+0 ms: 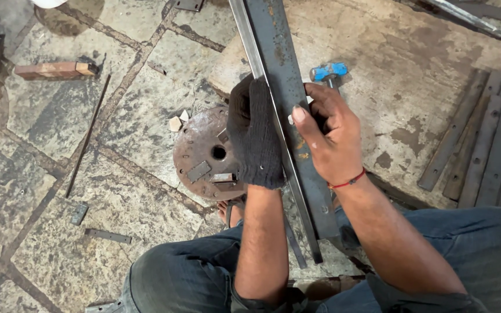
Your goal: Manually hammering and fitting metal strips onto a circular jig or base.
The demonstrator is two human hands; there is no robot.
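So the long steel bar (288, 93) is a flat grey strip with rust spots and a thin shiny edge along its left side, running from the top of the shot down over a rusty round disc (204, 153) on the stone floor (47, 174) and ending between the person's knees. Left hand (254, 134), in a black knit glove, lies palm-down with its grip pressed flat against the bar's left edge, forearm coming straight up from the lap. Right hand (329, 136) is bare with a red thread at the wrist, its grip curled over the bar's right edge, thumb on top, just below a blue-headed hammer (329, 72).
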